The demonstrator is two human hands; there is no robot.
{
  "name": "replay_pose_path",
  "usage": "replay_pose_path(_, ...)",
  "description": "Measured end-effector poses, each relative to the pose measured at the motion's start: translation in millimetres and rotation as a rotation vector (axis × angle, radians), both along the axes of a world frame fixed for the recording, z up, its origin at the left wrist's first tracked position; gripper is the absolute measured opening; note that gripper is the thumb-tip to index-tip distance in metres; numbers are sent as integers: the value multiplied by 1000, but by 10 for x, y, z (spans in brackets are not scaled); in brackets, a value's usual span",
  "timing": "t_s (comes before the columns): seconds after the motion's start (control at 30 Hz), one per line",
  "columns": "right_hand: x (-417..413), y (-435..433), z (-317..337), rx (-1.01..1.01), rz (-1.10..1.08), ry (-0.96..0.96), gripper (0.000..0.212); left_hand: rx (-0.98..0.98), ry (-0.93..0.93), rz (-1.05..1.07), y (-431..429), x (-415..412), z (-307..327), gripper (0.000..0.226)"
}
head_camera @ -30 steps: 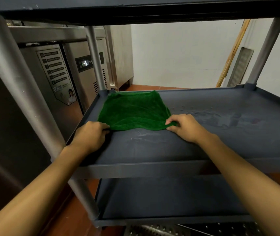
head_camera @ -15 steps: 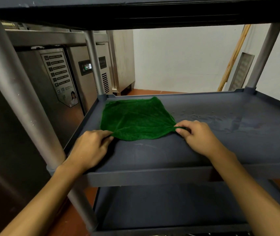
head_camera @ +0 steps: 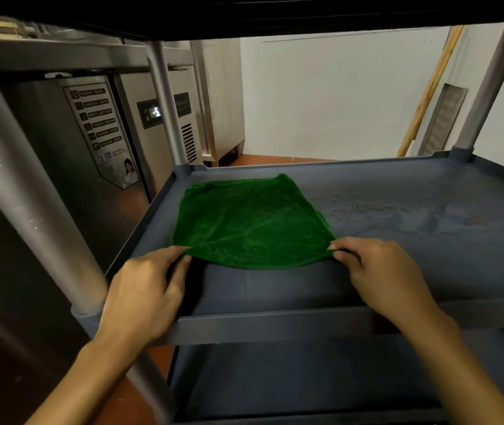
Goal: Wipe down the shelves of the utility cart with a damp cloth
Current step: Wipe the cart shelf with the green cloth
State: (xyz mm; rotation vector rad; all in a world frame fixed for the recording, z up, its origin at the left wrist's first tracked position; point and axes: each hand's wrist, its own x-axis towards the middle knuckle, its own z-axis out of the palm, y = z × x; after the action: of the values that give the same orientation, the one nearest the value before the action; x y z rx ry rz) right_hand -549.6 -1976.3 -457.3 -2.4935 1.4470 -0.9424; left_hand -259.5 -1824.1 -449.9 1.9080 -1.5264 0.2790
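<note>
Now both hands, left hand (head_camera: 145, 289) and right hand (head_camera: 379, 273), seemingly pinch-grip the green cloth's (head_camera: 252, 222) 2 near corners on the middle shelf (head_camera: 275, 289).

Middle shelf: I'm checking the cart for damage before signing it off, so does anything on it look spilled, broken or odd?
No damage shows. The middle shelf has wet streaks and droplets right of the green cloth, consistent with wiping. Left hand and right hand pinch its near corners.

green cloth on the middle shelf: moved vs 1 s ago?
Yes. The green cloth slid toward the shelf's near rim, pulled away from the far-left post.
</note>
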Motion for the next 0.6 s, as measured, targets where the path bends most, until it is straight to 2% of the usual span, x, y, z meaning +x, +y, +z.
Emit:
replay_pose_path(0.2, 184, -188, 86, -137, -61, 7, 19, 21, -19, 10, -240, 124, -4, 22)
replay_pose_path(0.6, 275, -363, 180, -44, -59, 92, 23, 122, -184, 39, -628, 283, 140, 20)
